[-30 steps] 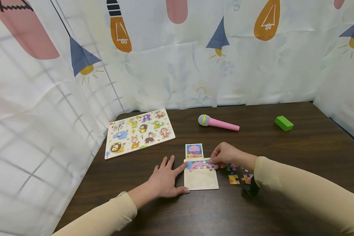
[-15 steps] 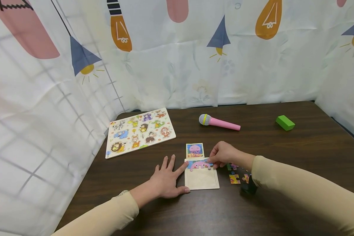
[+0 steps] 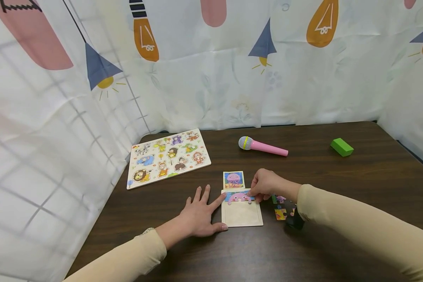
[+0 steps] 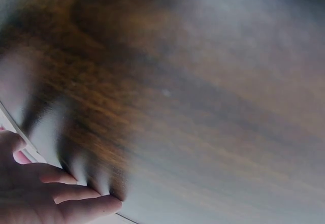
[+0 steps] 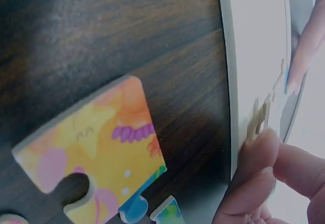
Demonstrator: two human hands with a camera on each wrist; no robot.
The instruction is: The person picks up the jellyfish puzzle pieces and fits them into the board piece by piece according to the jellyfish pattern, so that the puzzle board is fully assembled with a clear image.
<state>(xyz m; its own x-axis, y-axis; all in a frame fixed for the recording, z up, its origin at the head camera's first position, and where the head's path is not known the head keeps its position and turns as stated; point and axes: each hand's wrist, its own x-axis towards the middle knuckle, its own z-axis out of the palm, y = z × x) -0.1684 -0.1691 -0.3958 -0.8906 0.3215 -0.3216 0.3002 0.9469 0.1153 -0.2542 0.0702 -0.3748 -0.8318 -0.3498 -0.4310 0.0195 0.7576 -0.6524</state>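
In the head view a small pale wooden puzzle board (image 3: 242, 216) lies flat, with a row of joined jigsaw pieces (image 3: 237, 197) along its top showing a pink sea animal's face. My left hand (image 3: 199, 216) rests spread on the table, index fingertip and thumb tip at the board's left edge. At the board's top right corner my right hand (image 3: 269, 184) pinches a jigsaw piece, mostly covered by the fingers. The right wrist view shows that thumb and finger (image 5: 261, 155) low over the board's edge. A picture card (image 3: 234, 180) with a pink jellyfish touches the board's top.
Loose jigsaw pieces (image 3: 280, 214) lie right of the board, partly under the right wrist; a yellow one (image 5: 104, 132) shows large in the right wrist view. Farther back are an animal peg puzzle (image 3: 169, 158), a pink toy microphone (image 3: 268, 147) and a green block (image 3: 342, 147).
The piece under my right hand has moved slightly left, closing the gap to the joined row. My left hand holds its place at the board's edge.
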